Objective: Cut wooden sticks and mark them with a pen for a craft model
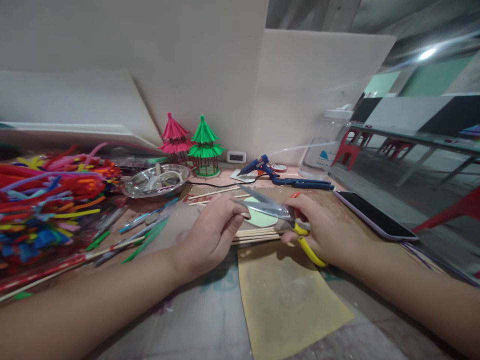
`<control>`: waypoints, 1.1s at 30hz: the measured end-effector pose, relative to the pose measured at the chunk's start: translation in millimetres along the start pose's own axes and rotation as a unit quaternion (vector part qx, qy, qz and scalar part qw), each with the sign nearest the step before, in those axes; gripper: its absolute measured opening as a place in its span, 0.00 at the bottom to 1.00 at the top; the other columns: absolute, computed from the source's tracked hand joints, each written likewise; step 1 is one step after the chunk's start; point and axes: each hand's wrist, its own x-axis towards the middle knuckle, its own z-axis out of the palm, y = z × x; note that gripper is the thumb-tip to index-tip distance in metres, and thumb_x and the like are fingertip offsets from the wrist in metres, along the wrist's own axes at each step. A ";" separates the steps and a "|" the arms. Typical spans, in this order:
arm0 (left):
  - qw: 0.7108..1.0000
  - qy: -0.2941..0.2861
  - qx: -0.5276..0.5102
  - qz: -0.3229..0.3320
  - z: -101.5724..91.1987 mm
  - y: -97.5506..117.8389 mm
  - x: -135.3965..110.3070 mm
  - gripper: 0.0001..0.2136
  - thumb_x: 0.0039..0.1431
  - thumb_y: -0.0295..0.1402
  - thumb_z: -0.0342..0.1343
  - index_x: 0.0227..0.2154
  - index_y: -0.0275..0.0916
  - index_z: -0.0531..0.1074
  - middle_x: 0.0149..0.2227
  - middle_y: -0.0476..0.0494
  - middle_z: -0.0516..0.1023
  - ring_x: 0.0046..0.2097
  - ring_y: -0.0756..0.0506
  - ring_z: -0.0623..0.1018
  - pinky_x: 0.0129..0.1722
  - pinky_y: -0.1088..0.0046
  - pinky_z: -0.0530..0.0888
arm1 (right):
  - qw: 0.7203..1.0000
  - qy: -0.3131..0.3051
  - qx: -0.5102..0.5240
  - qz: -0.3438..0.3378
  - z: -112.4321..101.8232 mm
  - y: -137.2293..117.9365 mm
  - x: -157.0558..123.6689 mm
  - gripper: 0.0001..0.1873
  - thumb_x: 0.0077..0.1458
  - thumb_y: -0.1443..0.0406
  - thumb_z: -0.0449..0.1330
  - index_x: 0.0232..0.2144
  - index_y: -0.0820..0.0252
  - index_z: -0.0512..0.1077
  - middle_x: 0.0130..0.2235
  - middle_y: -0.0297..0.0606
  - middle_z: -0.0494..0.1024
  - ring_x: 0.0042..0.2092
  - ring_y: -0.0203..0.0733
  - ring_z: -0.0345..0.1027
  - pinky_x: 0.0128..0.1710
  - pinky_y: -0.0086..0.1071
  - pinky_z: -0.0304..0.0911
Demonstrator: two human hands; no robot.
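The right hand (318, 225) grips the scissors (276, 211), blades apart, at the far end of the yellow sheet (288, 300). Beyond the sheet's far-left corner, the left hand (212, 232) curls beside the blades; whether it holds anything, I cannot tell.

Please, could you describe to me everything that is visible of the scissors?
The scissors have shiny grey, metal-looking blades and yellow handles with some red, apparently plastic, partly covered by fingers. They are open, blades spread in a narrow V pointing left, and are held above the work surface. The right hand grips the handles. The lower blade's tip reaches the left hand's fingers; whether they touch is unclear.
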 end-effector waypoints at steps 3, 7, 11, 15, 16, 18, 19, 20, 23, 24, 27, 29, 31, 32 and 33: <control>1.000 0.005 0.007 0.007 0.1 -1.5 -1.8 0.06 0.70 0.27 0.45 0.42 0.40 0.67 0.38 0.46 0.73 0.41 0.46 0.73 0.42 0.69 0.70 | 0.999 0.008 0.004 -0.046 5.9 2.0 -3.5 0.23 0.58 0.49 0.62 0.45 0.62 0.72 0.35 0.41 0.76 0.33 0.44 0.72 0.30 0.33 0.64; 1.000 0.010 0.008 0.012 -0.1 -2.3 -3.8 0.06 0.69 0.27 0.45 0.42 0.40 0.67 0.38 0.46 0.73 0.41 0.46 0.73 0.42 0.70 0.71 | 0.998 0.019 -0.018 -0.065 8.9 2.7 -5.3 0.27 0.60 0.46 0.59 0.47 0.62 0.72 0.38 0.44 0.76 0.35 0.46 0.73 0.32 0.35 0.66; 1.000 0.002 0.004 0.013 -1.1 -1.6 -3.0 0.07 0.67 0.26 0.45 0.41 0.40 0.67 0.39 0.45 0.73 0.41 0.45 0.73 0.41 0.69 0.71 | 0.996 0.025 -0.023 -0.081 6.8 0.7 -3.7 0.29 0.60 0.43 0.57 0.46 0.63 0.72 0.38 0.44 0.76 0.36 0.46 0.73 0.33 0.35 0.68; 0.999 -0.021 -0.025 0.013 -1.3 -0.7 -1.7 0.11 0.62 0.22 0.43 0.43 0.40 0.67 0.40 0.44 0.74 0.41 0.44 0.73 0.42 0.67 0.71 | 0.992 0.043 -0.048 -0.109 4.7 -2.0 -2.2 0.32 0.62 0.41 0.51 0.44 0.64 0.73 0.36 0.45 0.77 0.35 0.46 0.73 0.31 0.35 0.67; 0.999 -0.023 -0.026 0.015 -1.0 -0.6 -1.6 0.12 0.62 0.22 0.43 0.43 0.40 0.66 0.40 0.44 0.74 0.41 0.44 0.73 0.42 0.67 0.72 | 0.991 0.049 -0.048 -0.114 4.6 -2.4 -2.0 0.33 0.62 0.40 0.51 0.43 0.64 0.74 0.35 0.46 0.77 0.35 0.46 0.73 0.30 0.34 0.67; 0.999 -0.021 -0.024 0.024 -0.4 -0.7 -1.8 0.11 0.62 0.22 0.43 0.42 0.40 0.66 0.39 0.44 0.74 0.41 0.44 0.73 0.43 0.66 0.72 | 0.990 0.056 -0.046 -0.120 4.6 -3.0 -1.7 0.34 0.63 0.40 0.49 0.43 0.65 0.74 0.35 0.45 0.78 0.34 0.45 0.73 0.30 0.33 0.66; 0.999 -0.020 -0.023 0.028 -0.1 -0.9 -1.9 0.11 0.62 0.22 0.43 0.42 0.40 0.66 0.40 0.44 0.74 0.42 0.44 0.73 0.43 0.65 0.72 | 0.990 0.057 -0.046 -0.121 4.5 -3.3 -1.5 0.34 0.63 0.40 0.49 0.42 0.65 0.74 0.35 0.45 0.78 0.34 0.45 0.73 0.29 0.33 0.66; 0.999 -0.020 -0.022 0.029 0.1 -1.2 -2.1 0.11 0.62 0.22 0.43 0.42 0.40 0.66 0.40 0.43 0.74 0.43 0.44 0.73 0.44 0.65 0.72 | 0.990 0.057 -0.046 -0.122 4.3 -3.6 -1.4 0.34 0.63 0.40 0.48 0.42 0.65 0.74 0.35 0.46 0.78 0.34 0.44 0.73 0.29 0.32 0.66; 0.999 -0.024 -0.025 0.031 0.4 -1.8 -2.4 0.11 0.63 0.22 0.43 0.44 0.40 0.65 0.42 0.42 0.74 0.44 0.43 0.73 0.45 0.64 0.72 | 0.989 0.061 -0.050 -0.128 3.0 -4.6 -1.4 0.35 0.64 0.40 0.47 0.42 0.66 0.74 0.34 0.45 0.78 0.34 0.43 0.73 0.29 0.31 0.66; 0.999 -0.029 -0.027 0.031 0.3 -1.8 -2.4 0.11 0.63 0.22 0.43 0.43 0.41 0.65 0.41 0.42 0.74 0.43 0.44 0.73 0.44 0.64 0.72 | 0.988 0.064 -0.052 -0.130 2.4 -5.0 -1.6 0.34 0.64 0.40 0.47 0.42 0.66 0.74 0.34 0.45 0.78 0.33 0.43 0.73 0.29 0.31 0.66; 0.998 -0.035 -0.038 0.026 -0.1 -1.3 -2.1 0.10 0.64 0.23 0.43 0.42 0.40 0.66 0.40 0.43 0.74 0.41 0.44 0.72 0.43 0.64 0.72 | 0.988 0.067 -0.063 -0.125 0.9 -6.3 -2.3 0.34 0.64 0.41 0.48 0.42 0.65 0.74 0.34 0.44 0.78 0.33 0.43 0.73 0.27 0.31 0.64; 0.998 -0.030 -0.044 0.020 0.0 -1.2 -1.9 0.10 0.64 0.23 0.43 0.42 0.40 0.66 0.40 0.43 0.74 0.42 0.44 0.73 0.43 0.64 0.72 | 0.988 0.065 -0.067 -0.119 0.7 -6.8 -3.0 0.32 0.64 0.41 0.49 0.41 0.64 0.75 0.34 0.44 0.78 0.33 0.43 0.73 0.27 0.31 0.64; 0.999 -0.028 -0.044 0.014 0.3 -1.7 -1.9 0.09 0.65 0.24 0.43 0.42 0.40 0.66 0.41 0.43 0.75 0.42 0.44 0.73 0.43 0.64 0.72 | 0.989 0.063 -0.063 -0.116 1.5 -6.4 -3.6 0.31 0.64 0.41 0.50 0.41 0.63 0.75 0.34 0.43 0.78 0.34 0.43 0.73 0.28 0.31 0.65; 0.999 -0.030 -0.043 0.012 0.6 -2.1 -2.0 0.09 0.65 0.24 0.43 0.41 0.40 0.67 0.41 0.43 0.75 0.42 0.43 0.73 0.43 0.64 0.72 | 0.990 0.062 -0.059 -0.115 2.2 -5.9 -3.8 0.31 0.64 0.41 0.50 0.41 0.63 0.75 0.34 0.43 0.78 0.34 0.44 0.73 0.28 0.31 0.65; 0.999 -0.032 -0.041 0.011 0.8 -2.6 -2.1 0.09 0.65 0.24 0.43 0.41 0.40 0.67 0.41 0.42 0.75 0.42 0.43 0.73 0.43 0.64 0.72 | 0.990 0.060 -0.056 -0.116 3.0 -5.3 -4.0 0.31 0.63 0.41 0.50 0.42 0.63 0.74 0.34 0.43 0.78 0.34 0.44 0.73 0.28 0.31 0.65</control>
